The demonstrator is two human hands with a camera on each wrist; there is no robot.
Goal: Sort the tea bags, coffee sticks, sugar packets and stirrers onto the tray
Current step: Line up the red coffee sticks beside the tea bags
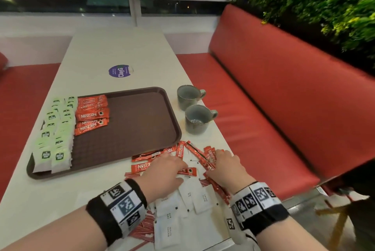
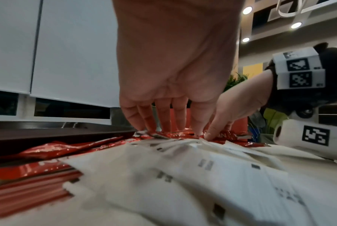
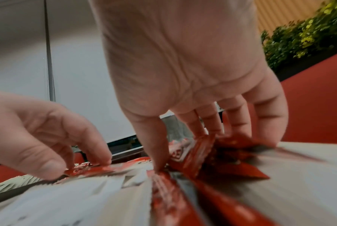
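A brown tray [image 1: 132,124] holds green tea bags [image 1: 56,139] along its left side, with a row of red coffee sticks [image 1: 92,114] beside them. Off the tray's near right corner lies a mixed pile: loose coffee sticks [image 1: 180,150], white sugar packets [image 1: 194,196] and red stirrers [image 1: 144,228]. Both hands are down on the pile's far end. My left hand [image 1: 182,171] pinches one coffee stick [image 3: 86,168] between thumb and fingertips. My right hand [image 1: 213,161] has its thumb and spread fingers closed on several coffee sticks [image 3: 198,152], one tipped upward.
Two grey cups [image 1: 188,96] [image 1: 197,118] stand right of the tray near the table's right edge. A round purple sticker [image 1: 119,71] lies further back on the white table [image 1: 113,51]. A red bench [image 1: 263,98] runs along the right, with plants behind it.
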